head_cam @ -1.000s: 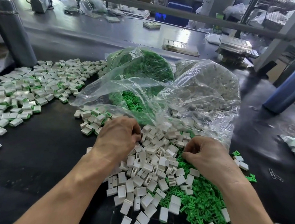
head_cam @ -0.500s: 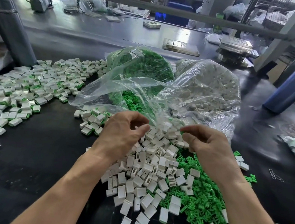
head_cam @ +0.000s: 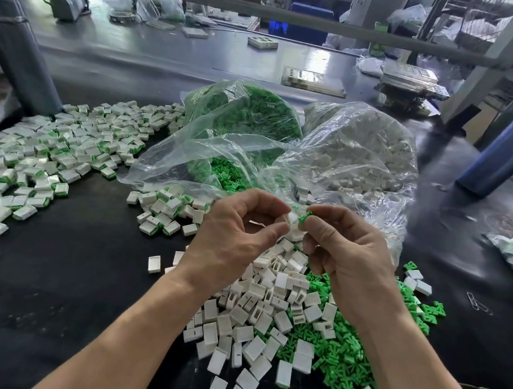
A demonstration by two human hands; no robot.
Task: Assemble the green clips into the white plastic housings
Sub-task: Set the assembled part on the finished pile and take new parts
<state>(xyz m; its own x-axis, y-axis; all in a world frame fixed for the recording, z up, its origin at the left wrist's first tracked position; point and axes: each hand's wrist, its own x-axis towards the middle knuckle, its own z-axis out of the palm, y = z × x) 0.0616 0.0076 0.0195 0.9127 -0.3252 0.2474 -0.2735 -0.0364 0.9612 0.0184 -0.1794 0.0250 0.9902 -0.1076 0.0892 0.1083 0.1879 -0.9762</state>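
In clear bags (head_cam: 344,158): clips, housings.

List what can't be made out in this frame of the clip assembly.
- Head view: whether the green clip has entered the white housing; fingertips of the left hand and right hand cover the joint.
- Housing's opening: hidden by the left fingers.
- Contents deep in the bags: blurred by crinkled plastic.
- Finished pile: cut off by the left edge.
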